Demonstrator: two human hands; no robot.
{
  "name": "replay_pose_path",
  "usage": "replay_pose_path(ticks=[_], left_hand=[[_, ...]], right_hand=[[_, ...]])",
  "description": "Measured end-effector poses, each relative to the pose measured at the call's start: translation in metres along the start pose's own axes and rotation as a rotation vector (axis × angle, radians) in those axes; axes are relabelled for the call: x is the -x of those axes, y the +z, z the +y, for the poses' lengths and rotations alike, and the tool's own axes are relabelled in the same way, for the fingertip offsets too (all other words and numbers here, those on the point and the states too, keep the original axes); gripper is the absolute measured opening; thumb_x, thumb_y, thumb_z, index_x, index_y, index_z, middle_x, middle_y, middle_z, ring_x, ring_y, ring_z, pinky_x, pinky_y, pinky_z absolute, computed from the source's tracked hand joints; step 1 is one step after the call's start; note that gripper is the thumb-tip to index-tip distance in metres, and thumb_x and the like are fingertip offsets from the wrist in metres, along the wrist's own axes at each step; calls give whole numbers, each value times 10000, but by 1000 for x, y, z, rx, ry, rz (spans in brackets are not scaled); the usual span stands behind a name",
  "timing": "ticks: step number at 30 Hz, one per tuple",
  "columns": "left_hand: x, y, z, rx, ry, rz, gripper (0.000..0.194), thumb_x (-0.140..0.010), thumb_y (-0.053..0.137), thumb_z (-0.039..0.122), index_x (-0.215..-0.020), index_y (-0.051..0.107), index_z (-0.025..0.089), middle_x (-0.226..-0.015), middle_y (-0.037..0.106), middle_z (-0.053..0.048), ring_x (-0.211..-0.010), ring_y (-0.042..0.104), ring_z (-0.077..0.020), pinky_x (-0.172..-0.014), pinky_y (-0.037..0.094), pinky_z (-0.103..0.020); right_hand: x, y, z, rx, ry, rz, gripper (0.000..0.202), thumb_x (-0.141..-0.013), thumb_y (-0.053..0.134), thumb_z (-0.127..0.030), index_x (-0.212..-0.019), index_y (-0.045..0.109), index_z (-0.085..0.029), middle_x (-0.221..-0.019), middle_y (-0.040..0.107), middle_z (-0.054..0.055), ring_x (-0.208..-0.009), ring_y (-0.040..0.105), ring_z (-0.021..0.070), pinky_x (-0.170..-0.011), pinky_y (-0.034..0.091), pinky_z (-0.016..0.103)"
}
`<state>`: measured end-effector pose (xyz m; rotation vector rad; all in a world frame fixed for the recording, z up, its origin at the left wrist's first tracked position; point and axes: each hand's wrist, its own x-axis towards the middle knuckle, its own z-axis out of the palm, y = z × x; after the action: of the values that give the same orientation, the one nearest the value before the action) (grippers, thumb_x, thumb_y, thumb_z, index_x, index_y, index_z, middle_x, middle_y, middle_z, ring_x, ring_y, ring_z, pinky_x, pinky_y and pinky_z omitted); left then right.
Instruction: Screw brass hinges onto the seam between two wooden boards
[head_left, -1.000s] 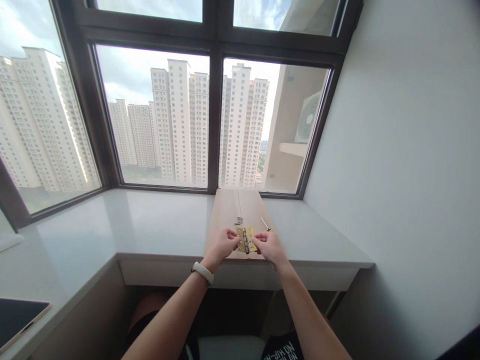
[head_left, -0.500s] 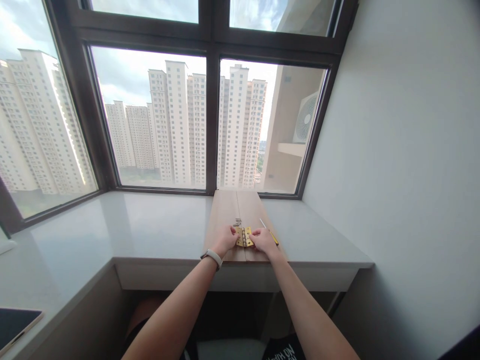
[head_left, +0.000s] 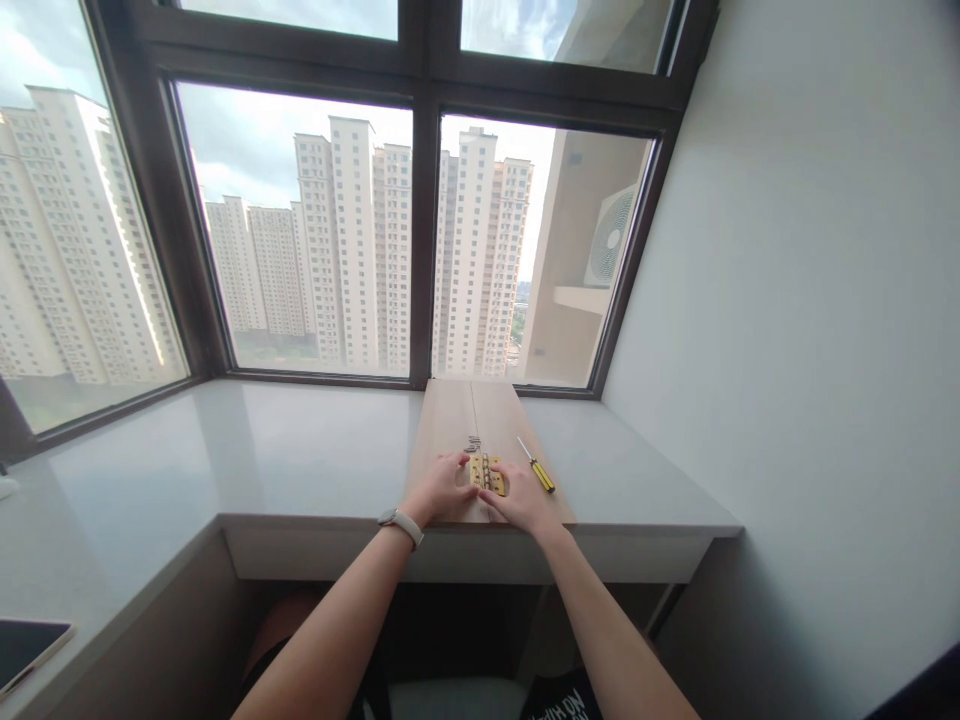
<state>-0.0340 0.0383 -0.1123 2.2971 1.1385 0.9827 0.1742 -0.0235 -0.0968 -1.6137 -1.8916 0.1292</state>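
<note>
A brass hinge lies opened out across the seam between two light wooden boards. My left hand has its thumb and fingers at the hinge's left leaf. My right hand holds the right side, its thumb at the lower edge and its fingers over the leaf. Several dark screws lie on the boards just beyond the hinge. A yellow and black screwdriver rests on the right board, beside my right hand, its shaft pointing away from me.
The boards lie on a white counter that runs below a dark-framed window. A white wall rises on the right. At the lower left corner is a dark flat device with a light edge.
Both hands have changed their hold on the hinge, with thumbs now at its lower edge and fingers spread wider. More of the screwdriver's handle shows.
</note>
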Motion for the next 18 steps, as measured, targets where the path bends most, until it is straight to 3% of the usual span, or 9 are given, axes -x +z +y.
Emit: replay_pose_path(ticks=[5,18], left_hand=[[7,-3,-2,-5,27,-12,578,-800,767,398,-1327,641,198,-1271,699,-102,-1234,587,-311,-1057,471,-407],[12,-6,10,-7,11,-18,452,-876,699,273,-1324,646,239,-1311,708,-64,-1296,571,-273,-1109,430,-360]], right_hand=[[7,4,-8,-15,-52,-13,372,-891,710,-320,-1230,757,-174,-1278,709,129,-1231,593,284,-1082,442,376],[6,19,-7,20,-58,7,389,-966,611,-327,-1309,734,-192,-1344,673,129,-1274,551,275,-1110,423,399]])
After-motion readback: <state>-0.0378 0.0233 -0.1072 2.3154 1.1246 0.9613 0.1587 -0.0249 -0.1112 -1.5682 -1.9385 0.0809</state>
